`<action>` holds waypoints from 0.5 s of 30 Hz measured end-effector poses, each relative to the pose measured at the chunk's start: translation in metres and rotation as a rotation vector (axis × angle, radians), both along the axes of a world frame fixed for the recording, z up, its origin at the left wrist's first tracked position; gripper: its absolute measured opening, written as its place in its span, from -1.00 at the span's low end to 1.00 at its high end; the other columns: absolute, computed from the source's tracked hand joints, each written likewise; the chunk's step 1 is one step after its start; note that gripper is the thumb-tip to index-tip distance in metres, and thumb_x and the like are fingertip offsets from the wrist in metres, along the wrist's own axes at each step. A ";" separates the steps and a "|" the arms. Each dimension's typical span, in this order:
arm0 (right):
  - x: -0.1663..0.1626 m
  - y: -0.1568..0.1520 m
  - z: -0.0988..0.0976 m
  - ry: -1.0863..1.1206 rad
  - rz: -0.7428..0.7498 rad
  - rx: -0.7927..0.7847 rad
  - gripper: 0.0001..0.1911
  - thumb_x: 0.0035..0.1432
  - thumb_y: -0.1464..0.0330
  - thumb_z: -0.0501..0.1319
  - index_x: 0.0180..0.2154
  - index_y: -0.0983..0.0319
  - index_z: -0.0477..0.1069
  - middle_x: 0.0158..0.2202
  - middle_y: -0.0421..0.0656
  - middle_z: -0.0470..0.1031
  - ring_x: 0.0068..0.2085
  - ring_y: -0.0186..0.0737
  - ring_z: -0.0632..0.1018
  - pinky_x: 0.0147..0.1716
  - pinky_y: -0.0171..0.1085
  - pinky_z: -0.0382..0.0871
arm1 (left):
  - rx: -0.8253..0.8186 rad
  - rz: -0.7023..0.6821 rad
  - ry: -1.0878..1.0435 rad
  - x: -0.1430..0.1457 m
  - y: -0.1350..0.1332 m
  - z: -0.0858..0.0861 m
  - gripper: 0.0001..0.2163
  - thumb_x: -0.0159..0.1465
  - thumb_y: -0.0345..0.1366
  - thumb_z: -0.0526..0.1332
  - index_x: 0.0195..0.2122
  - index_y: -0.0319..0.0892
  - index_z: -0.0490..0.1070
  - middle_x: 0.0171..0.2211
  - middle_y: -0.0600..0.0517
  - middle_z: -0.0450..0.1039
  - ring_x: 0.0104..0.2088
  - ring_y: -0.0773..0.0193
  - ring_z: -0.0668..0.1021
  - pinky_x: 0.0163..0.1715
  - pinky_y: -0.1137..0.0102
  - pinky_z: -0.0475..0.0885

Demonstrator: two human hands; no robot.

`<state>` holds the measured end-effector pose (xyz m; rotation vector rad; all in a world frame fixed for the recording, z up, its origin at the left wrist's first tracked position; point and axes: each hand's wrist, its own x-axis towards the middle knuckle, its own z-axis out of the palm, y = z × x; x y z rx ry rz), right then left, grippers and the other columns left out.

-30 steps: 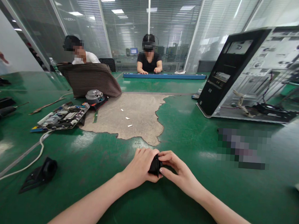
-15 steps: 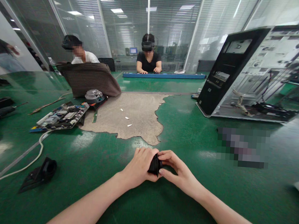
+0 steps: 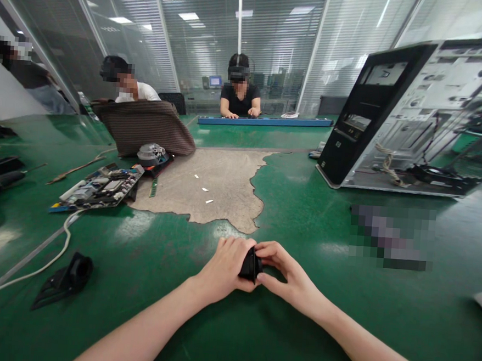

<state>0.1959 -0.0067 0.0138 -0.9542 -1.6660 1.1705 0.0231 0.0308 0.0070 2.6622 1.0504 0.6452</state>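
Observation:
Between my hands, just above the green tabletop (image 3: 296, 338), is a small black plastic part (image 3: 250, 265) with a flat flange and a raised round end. My left hand (image 3: 227, 267) wraps around its left side from above, hiding much of it. The fingertips and thumb of my right hand (image 3: 282, 268) pinch the part from the right. Farther left on the table lies another black plastic piece (image 3: 65, 279), with a round opening and a tapering flat base.
A green circuit board (image 3: 95, 191), a cooler (image 3: 152, 155) and a brown cloth-covered object (image 3: 141, 127) stand left of the worn patch (image 3: 224, 190). An open computer case (image 3: 365, 117) is at right. A cable (image 3: 60, 250) crosses the left side. Co-workers sit across the table.
Both my hands and the black plastic part stay nearly still. In the far left background, a person has moved and now shows head and torso.

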 end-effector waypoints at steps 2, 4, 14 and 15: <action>0.000 0.001 -0.002 0.019 -0.007 -0.015 -0.79 0.05 0.46 0.15 -0.22 0.18 0.24 -0.14 -0.15 0.29 -0.08 -0.25 0.41 -0.04 -0.20 0.33 | 0.004 0.001 0.000 0.000 0.000 0.000 -0.49 -0.04 -0.23 0.24 -0.08 -0.17 0.07 -0.23 -0.02 0.30 -0.25 0.14 0.35 -0.27 0.30 0.15; 0.000 0.002 -0.004 0.023 -0.022 -0.039 -0.79 0.06 0.44 0.14 -0.21 0.17 0.23 -0.16 -0.16 0.32 -0.10 -0.25 0.42 -0.06 -0.20 0.34 | 0.008 0.002 0.000 0.001 0.000 0.000 -0.49 -0.03 -0.24 0.23 -0.07 -0.17 0.07 -0.23 -0.02 0.30 -0.25 0.14 0.34 -0.27 0.30 0.15; -0.002 0.000 0.003 -0.022 0.004 -0.015 -0.71 0.03 0.49 0.15 -0.16 0.18 0.21 -0.17 -0.15 0.34 -0.11 -0.23 0.43 -0.07 -0.17 0.34 | 0.005 -0.008 -0.001 0.000 0.000 0.000 -0.47 -0.05 -0.25 0.24 -0.07 -0.17 0.07 -0.22 -0.02 0.30 -0.24 0.14 0.34 -0.26 0.29 0.15; -0.001 0.000 0.002 -0.018 0.003 0.000 -0.70 0.02 0.50 0.16 -0.17 0.18 0.21 -0.15 -0.15 0.32 -0.09 -0.23 0.41 -0.05 -0.18 0.32 | 0.003 -0.010 0.000 -0.001 0.000 0.000 -0.47 -0.06 -0.25 0.25 -0.07 -0.17 0.08 -0.22 -0.02 0.30 -0.23 0.14 0.34 -0.26 0.29 0.15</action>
